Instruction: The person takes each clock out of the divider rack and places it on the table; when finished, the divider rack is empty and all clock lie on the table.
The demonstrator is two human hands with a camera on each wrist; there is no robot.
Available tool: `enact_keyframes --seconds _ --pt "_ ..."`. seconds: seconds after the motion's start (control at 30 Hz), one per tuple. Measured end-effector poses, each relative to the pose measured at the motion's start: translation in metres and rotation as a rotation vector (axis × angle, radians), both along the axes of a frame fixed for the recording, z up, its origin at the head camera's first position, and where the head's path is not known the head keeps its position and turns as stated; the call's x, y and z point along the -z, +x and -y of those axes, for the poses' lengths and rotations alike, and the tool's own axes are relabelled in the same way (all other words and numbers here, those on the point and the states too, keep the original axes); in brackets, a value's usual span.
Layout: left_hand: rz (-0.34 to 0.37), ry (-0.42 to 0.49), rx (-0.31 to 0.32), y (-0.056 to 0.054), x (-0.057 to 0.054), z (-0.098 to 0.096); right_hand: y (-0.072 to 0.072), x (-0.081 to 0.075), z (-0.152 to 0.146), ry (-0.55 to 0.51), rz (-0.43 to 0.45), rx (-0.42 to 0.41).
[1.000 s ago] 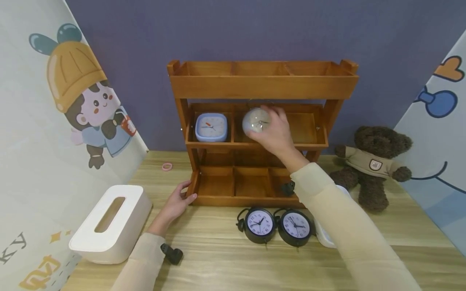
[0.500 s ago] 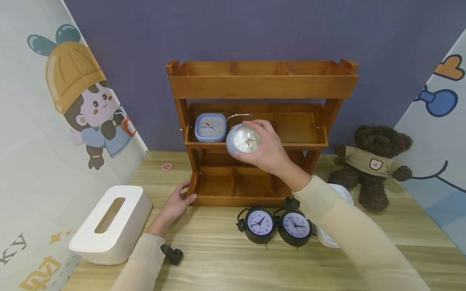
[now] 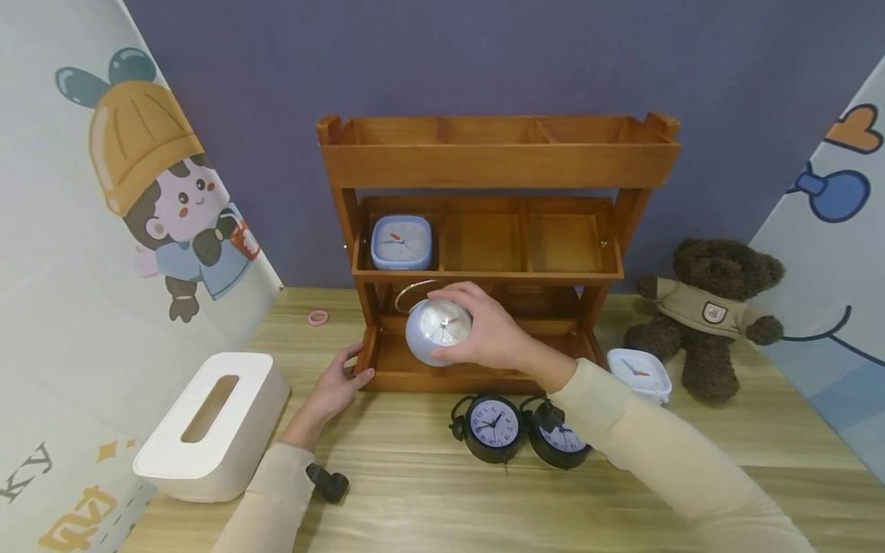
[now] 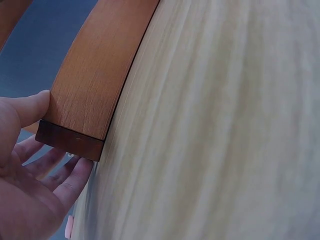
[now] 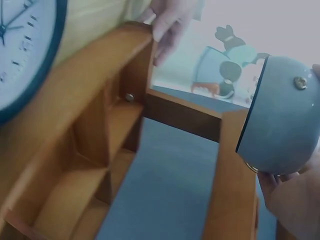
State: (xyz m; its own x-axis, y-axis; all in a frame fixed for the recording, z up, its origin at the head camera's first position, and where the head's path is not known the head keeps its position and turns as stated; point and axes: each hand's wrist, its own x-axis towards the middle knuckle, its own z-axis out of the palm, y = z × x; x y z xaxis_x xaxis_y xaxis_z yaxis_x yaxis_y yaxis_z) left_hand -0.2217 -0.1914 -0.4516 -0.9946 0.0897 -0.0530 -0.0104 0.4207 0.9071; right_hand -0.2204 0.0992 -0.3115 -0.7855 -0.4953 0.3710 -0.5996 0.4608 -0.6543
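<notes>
A round, light-blue alarm clock with a thin wire handle is gripped from its right side by my right hand. It hangs in front of the lower tier of the brown wooden shelf. In the right wrist view the rounded blue back of the alarm clock shows, with fingers beneath it. My left hand holds the shelf's lower left corner. The left wrist view has the thumb of that hand on one face of the corner and the fingers round the other. A square blue clock stands in the middle tier's left compartment.
Two black alarm clocks stand before the shelf, one partly behind my right wrist. A white square clock is right of the shelf, near a brown teddy bear. Left are a white tissue box and a pink ring.
My right hand has brought the round alarm clock out of the middle tier's centre compartment, down and left to the lower tier. My left hand stays at the shelf corner.
</notes>
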Motion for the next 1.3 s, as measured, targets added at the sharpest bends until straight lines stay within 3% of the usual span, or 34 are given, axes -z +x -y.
enact_keyframes --seconds 0.27,0.73,1.3 --pt "-0.010 0.017 -0.012 -0.002 0.001 -0.001 0.004 0.025 0.009 0.077 0.029 -0.090" --pt "-0.018 -0.001 -0.020 -0.004 0.004 0.000 0.014 0.067 0.023 0.251 0.155 -0.281" --pt "-0.012 0.004 -0.017 -0.003 0.002 -0.001 0.016 0.103 0.032 0.355 0.175 -0.319"
